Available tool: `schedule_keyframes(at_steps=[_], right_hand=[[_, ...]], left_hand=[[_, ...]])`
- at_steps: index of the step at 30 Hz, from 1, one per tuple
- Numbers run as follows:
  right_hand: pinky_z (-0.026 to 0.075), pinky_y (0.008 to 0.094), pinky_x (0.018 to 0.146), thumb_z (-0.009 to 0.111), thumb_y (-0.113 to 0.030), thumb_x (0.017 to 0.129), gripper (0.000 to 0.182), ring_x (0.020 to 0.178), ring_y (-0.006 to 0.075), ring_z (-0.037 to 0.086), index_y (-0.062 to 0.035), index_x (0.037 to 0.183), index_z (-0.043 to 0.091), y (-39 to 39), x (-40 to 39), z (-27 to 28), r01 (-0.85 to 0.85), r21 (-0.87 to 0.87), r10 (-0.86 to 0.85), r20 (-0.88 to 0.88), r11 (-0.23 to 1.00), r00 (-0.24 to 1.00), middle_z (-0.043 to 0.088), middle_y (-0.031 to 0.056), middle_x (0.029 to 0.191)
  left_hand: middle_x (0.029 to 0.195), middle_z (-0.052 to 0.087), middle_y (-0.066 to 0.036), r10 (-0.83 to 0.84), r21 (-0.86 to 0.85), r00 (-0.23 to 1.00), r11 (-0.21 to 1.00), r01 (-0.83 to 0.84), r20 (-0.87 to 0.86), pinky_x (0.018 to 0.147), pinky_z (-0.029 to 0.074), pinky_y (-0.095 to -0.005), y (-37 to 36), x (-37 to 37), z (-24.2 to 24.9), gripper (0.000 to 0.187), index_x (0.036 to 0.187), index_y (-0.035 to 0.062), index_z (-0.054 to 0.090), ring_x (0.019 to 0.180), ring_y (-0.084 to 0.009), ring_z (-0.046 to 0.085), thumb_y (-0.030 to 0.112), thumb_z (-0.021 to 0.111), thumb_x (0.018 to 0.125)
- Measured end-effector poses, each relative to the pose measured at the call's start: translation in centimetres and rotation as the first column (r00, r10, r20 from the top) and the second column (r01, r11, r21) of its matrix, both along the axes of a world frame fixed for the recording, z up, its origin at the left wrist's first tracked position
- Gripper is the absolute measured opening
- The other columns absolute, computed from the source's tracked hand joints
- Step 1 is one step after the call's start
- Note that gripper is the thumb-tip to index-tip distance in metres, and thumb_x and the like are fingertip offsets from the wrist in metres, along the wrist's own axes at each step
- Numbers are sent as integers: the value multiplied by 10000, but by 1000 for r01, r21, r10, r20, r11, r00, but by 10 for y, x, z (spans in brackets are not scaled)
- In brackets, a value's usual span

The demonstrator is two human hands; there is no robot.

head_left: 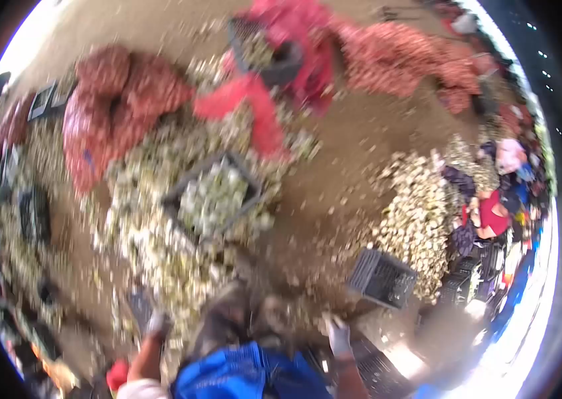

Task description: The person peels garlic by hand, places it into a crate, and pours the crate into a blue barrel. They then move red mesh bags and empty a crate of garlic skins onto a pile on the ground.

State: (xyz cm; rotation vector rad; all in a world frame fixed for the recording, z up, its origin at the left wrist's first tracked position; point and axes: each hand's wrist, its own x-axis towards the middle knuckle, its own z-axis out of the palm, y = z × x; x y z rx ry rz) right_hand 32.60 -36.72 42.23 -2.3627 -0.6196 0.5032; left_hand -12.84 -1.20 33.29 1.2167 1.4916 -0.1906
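Head camera: A person's left hand (pixel 155 324) hangs low beside a dark, flat object (pixel 139 306); blur hides whether the fingers grip it. The right hand (pixel 339 336), in a pale glove, is near a dark crate (pixel 375 366); its fingers cannot be told either. Ahead, a grey crate (pixel 252 193) of pale bulbs (pixel 211 199) sits amid a loose pile (pixel 144 226), presumably for short reaching. Red sacks (pixel 101 86) stand beyond.

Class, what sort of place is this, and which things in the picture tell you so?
Probably a site for sorting or packing produce, perhaps onions or garlic; blur hides which. Evidence: heaps of pale pieces on bare ground, plastic crates, and bulging red sacks.
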Motion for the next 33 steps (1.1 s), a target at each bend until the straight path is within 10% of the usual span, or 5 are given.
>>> schedule_keyframes(at_steps=[1, 7, 10, 19, 33], right_hand=[[517, 360, 780, 599, -195, 924, 207, 900, 219, 665, -101, 1076, 704, -11, 4, -14, 428, -265, -481, -685, 864, 547, 684, 151, 1018], [491, 318, 657, 590, -245, 924, 235, 743, 162, 624, -79, 1063, 680, 29, 128, -105, -629, -428, 372, -542, 649, 753, 672, 65, 882], [471, 281, 606, 589, -265, 920, 234, 694, 129, 608, -63, 999, 678, 139, 209, -115, 79, -259, -259, -795, 963, 549, 649, 18, 787], [509, 302, 777, 698, -165, 875, 281, 828, 135, 620, -13, 1108, 658, 364, 336, -272, -120, -197, -57, -708, 973, 703, 690, 49, 965], [470, 321, 819, 751, -47, 748, 427, 858, 188, 603, 95, 1120, 598, 565, 163, -389, -93, 93, 124, -426, 991, 896, 670, 99, 1026]], left_hand=[[749, 601, -14, 390, -281, 895, 853, -439, -217, 554, 444, -366, 16, 74, 6, 459, 1343, 71, 520, 600, -174, 529, 306, 499, 950], [921, 684, -14, -121, -46, 846, 985, 169, 519, 759, 505, -258, 44, 444, 136, 253, 1163, 58, 664, 811, -102, 597, 170, 604, 945], [1056, 690, -69, -274, -17, 805, 943, 332, 526, 866, 498, -277, 40, 502, 91, 290, 1205, 71, 628, 957, -149, 628, 179, 602, 937], [1165, 628, -224, 271, 221, 770, 960, -172, -578, 900, 479, -438, 99, 285, -135, 519, 1193, 39, 610, 1045, -375, 614, 391, 668, 816], [834, 709, -157, 898, 437, 435, 367, -821, 63, 707, 497, -369, 167, 227, -316, 315, 1009, 23, 693, 721, -263, 652, 253, 692, 794]])
